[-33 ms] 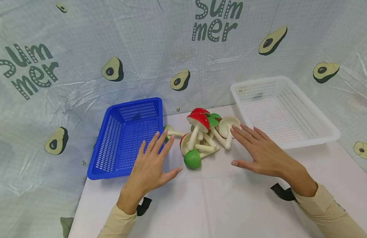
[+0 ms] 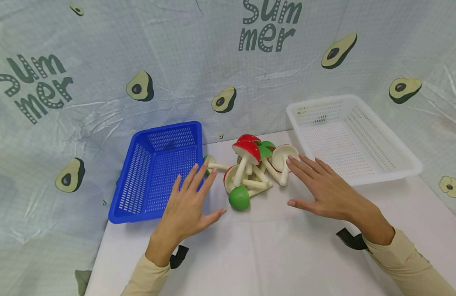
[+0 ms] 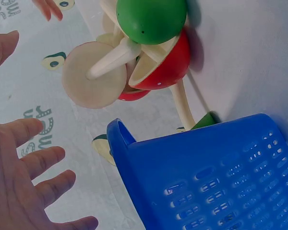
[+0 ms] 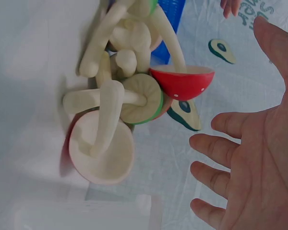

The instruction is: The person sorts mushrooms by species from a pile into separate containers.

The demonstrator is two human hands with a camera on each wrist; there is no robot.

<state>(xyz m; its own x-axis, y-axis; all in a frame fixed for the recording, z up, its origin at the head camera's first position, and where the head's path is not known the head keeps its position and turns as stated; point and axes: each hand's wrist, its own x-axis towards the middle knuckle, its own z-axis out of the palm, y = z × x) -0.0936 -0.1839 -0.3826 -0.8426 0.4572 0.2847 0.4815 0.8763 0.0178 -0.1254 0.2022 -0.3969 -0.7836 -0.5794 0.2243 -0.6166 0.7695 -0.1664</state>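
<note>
A heap of toy mushrooms with red and green caps and cream stems lies mid-table. A red-capped mushroom (image 2: 247, 151) rests on top, and a green-capped mushroom (image 2: 239, 198) lies at the front. My left hand (image 2: 187, 205) hovers with spread fingers left of the heap, near the blue basket's right side; its palm (image 3: 9, 177) holds nothing. Right of the heap, my right hand (image 2: 325, 189) has its fingers extended near a mushroom showing its pale underside (image 4: 102, 148). The right palm (image 4: 264, 167) is bare too. Whether its fingertips touch that mushroom, I cannot tell.
A blue perforated basket (image 2: 198, 135) stands on the left, and a white perforated basket (image 2: 390, 131) at the back right. One green-capped mushroom (image 2: 218, 166) lies apart, beside the blue basket. Behind the white table (image 2: 228, 263) hangs an avocado-print sheet (image 2: 176, 49).
</note>
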